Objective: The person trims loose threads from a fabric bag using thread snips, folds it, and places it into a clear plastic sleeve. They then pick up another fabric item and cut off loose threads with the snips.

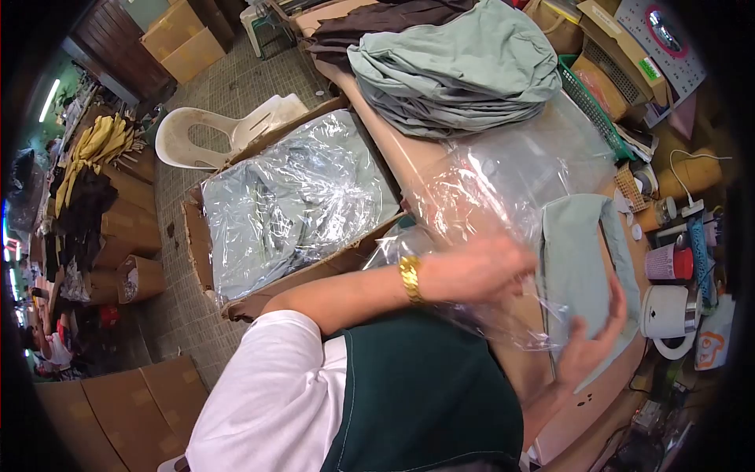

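Observation:
My left hand (484, 269), below a gold wrist band, has its fingers closed on a clear plastic bag (503, 318). The bag's film spreads below that hand toward the right. My right hand (590, 342) is over the lower part of a folded pale green garment (572, 228), fingers and thumb apart, with the bag's edge beside it. The garment lies flat on the table, partly covered by my right hand and the film. More clear plastic bags (503, 169) lie flat just beyond my left hand.
A pile of pale green garments (464, 71) lies at the table's far end. Left of the table, a cardboard box (200, 244) holds garments in plastic (299, 197), near a white plastic chair (189, 130). A green basket (594, 110) and a white mug (664, 311) line the right edge.

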Demonstrator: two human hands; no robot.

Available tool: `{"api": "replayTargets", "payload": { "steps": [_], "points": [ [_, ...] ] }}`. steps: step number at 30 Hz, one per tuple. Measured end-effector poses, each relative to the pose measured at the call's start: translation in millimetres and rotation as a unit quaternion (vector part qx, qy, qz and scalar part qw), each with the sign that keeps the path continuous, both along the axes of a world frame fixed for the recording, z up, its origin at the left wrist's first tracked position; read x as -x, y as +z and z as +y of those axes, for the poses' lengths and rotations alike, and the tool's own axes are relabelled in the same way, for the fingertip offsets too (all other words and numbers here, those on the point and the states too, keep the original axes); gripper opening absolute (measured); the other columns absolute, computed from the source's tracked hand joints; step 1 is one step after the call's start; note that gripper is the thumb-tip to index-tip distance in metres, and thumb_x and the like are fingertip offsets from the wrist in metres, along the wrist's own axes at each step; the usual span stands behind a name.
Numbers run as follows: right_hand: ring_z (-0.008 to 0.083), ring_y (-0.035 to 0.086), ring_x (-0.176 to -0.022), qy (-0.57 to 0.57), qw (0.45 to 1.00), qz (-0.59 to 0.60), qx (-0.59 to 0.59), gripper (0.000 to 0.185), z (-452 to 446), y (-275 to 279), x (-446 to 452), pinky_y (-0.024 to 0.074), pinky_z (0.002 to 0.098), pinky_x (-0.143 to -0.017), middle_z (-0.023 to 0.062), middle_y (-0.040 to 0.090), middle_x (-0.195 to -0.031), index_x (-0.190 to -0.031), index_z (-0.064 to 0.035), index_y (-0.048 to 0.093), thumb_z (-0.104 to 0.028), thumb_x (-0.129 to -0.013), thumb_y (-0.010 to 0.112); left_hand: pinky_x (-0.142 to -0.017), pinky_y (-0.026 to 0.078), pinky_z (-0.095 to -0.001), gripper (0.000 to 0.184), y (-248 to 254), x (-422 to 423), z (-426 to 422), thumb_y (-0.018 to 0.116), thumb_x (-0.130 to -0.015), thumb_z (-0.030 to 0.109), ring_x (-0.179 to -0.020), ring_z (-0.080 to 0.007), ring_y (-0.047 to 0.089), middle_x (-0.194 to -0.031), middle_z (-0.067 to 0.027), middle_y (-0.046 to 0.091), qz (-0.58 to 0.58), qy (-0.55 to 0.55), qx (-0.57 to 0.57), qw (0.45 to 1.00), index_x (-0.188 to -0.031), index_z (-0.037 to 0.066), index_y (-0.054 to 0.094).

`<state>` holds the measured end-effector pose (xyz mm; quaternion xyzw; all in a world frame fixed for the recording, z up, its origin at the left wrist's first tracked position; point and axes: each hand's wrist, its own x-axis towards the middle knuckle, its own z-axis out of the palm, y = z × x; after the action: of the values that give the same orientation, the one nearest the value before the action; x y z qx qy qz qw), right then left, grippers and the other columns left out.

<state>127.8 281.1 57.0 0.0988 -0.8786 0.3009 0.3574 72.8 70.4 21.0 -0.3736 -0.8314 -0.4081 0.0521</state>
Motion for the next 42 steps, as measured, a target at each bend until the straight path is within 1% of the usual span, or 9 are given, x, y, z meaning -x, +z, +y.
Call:
{"api": "replayTargets", "payload": {
  "steps": [6, 9, 15, 22, 23, 25, 29, 35, 42],
  "points": [
    [0.0093, 0.057, -0.073, 0.197, 0.899, -0.356, 0.161, 0.023, -12, -39, 10, 0.0451, 0.0245, -0.064, 0.0041, 0.064, -0.080, -0.106, 0.0059, 0.060, -0.002, -0.085, 0.064, -0.076, 0.050, -0.0380, 0.021, 8, 10, -39, 0.073, -0.078, 0.016, -0.080, -0.0287, 0.065, -0.083, -0.0115, 0.065, 0.024, -0.034, -0.132, 0.990, -0.093, 0.004, 0.064],
    [0.0053, 0.048, -0.062, 0.153, 0.896, -0.379, 0.173, 0.009, 3, -44, 3, 0.0375, 0.0228, -0.054, -0.0006, 0.058, -0.068, -0.093, 0.0047, 0.063, -0.001, -0.085, 0.064, -0.076, 0.052, -0.0331, 0.017, -15, 38, -141, 0.070, -0.081, 0.013, -0.082, -0.0199, 0.066, -0.086, -0.0110, 0.068, -0.139, 0.305, -0.136, 0.932, -0.094, 0.002, 0.067],
    [0.0007, 0.039, -0.054, 0.169, 0.877, -0.404, 0.195, 0.005, -3, -54, -1, 0.0287, 0.0196, -0.048, -0.0046, 0.049, -0.062, -0.086, 0.0009, 0.061, -0.001, -0.090, 0.060, -0.078, 0.053, -0.0407, 0.029, -247, 8, -291, 0.079, -0.074, 0.024, -0.087, -0.0269, 0.067, -0.090, -0.0135, 0.068, -0.171, 0.458, 0.203, 0.848, -0.096, 0.008, 0.068],
    [0.0033, 0.042, -0.055, 0.120, 0.852, -0.400, 0.317, 0.009, -3, -54, 2, 0.0331, 0.0207, -0.049, -0.0014, 0.054, -0.069, -0.085, 0.0013, 0.060, -0.004, -0.091, 0.059, -0.075, 0.054, -0.0406, 0.029, -149, -5, -353, 0.076, -0.079, 0.021, -0.084, -0.0272, 0.068, -0.101, -0.0119, 0.070, -0.274, 0.502, -0.247, 0.783, -0.102, 0.005, 0.068],
    [0.0033, 0.042, -0.055, 0.120, 0.852, -0.398, 0.318, 0.009, -3, -58, 7, 0.0331, 0.0207, -0.049, -0.0014, 0.054, -0.069, -0.085, 0.0013, 0.060, -0.004, -0.091, 0.059, -0.075, 0.054, -0.0406, 0.029, -131, -8, -343, 0.076, -0.079, 0.021, -0.084, -0.0272, 0.068, -0.101, -0.0119, 0.070, -0.273, 0.501, -0.246, 0.784, -0.102, 0.005, 0.068],
    [0.0079, 0.048, -0.059, 0.165, 0.946, -0.236, 0.146, 0.006, -3, -67, 17, 0.0390, 0.0235, -0.054, 0.0000, 0.056, -0.070, -0.082, 0.0024, 0.061, -0.002, -0.087, 0.061, -0.097, 0.044, -0.0445, 0.045, -76, -9, -282, 0.075, -0.080, 0.029, -0.116, -0.0323, 0.058, -0.121, -0.0178, 0.063, -0.020, 0.500, 0.377, 0.780, -0.112, 0.000, 0.065],
    [0.0187, 0.054, -0.058, 0.182, 0.937, -0.277, 0.114, 0.007, -44, -41, 18, 0.0418, 0.0323, -0.055, 0.0100, 0.059, -0.066, -0.079, -0.0002, 0.063, -0.004, -0.078, 0.070, -0.109, 0.034, -0.0462, 0.058, 34, 10, -136, 0.076, -0.076, 0.035, -0.130, -0.0406, 0.043, -0.139, -0.0222, 0.048, 0.008, 0.164, -0.153, 0.975, -0.125, 0.007, 0.059],
    [0.0210, 0.056, -0.059, 0.153, 0.959, -0.223, 0.079, 0.010, -23, -1, 14, 0.0416, 0.0333, -0.054, 0.0086, 0.060, -0.063, -0.082, -0.0026, 0.068, -0.008, -0.077, 0.074, -0.062, 0.049, -0.0341, 0.013, 56, 26, -63, 0.070, -0.085, 0.013, -0.065, -0.0220, 0.063, -0.071, -0.0103, 0.064, -0.039, 0.002, 0.034, 0.999, -0.089, 0.001, 0.067],
    [0.0192, 0.059, -0.061, 0.034, 0.973, -0.227, 0.027, 0.010, 28, -12, 2, 0.0430, 0.0251, -0.059, 0.0099, 0.061, -0.064, -0.085, 0.0008, 0.065, -0.008, -0.083, 0.069, -0.059, 0.045, -0.0258, 0.006, 26, 28, -33, 0.065, -0.087, 0.004, -0.072, -0.0124, 0.058, -0.080, -0.0044, 0.064, -0.199, 0.050, -0.024, 0.978, -0.092, 0.002, 0.068]
  ]
}}
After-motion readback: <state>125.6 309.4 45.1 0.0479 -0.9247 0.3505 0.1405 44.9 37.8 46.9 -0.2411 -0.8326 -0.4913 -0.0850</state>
